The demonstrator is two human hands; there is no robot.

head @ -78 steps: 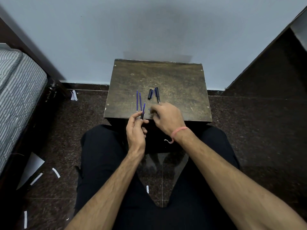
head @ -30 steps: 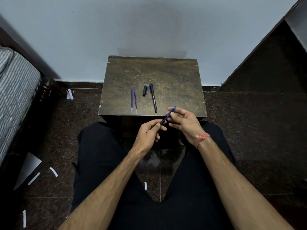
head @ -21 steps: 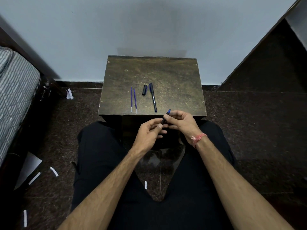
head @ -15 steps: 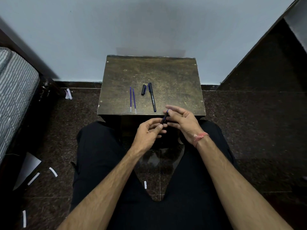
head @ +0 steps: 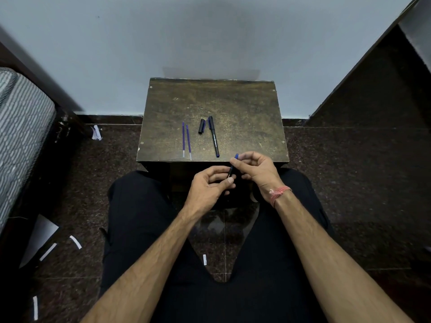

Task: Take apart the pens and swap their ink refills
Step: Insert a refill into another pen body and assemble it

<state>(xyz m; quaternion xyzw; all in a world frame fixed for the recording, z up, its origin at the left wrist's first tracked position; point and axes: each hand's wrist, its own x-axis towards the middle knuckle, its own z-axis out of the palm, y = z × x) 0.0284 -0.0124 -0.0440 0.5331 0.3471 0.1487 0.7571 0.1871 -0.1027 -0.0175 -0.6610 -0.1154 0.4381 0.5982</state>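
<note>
Both hands hold one black pen barrel (head: 231, 170) just in front of the small table's near edge. My left hand (head: 210, 185) pinches its lower end. My right hand (head: 255, 170) grips its upper end, where a blue tip (head: 236, 156) pokes out. On the worn wooden table (head: 245, 108) lie two loose blue refills (head: 186, 142) side by side. To their right lie a short black cap (head: 201, 126) and a second black pen (head: 213, 136) with a blue tip toward me.
The table stands against a pale wall. A striped mattress (head: 21, 127) lies at the left and dark furniture (head: 384, 89) at the right. Paper scraps (head: 49, 251) lie on the dark stone floor. My legs in black trousers sit below the table.
The long blue refill that stuck out of the barrel a second ago has slid in; only its short blue tip shows now. The hands stay close together at the table's edge.
</note>
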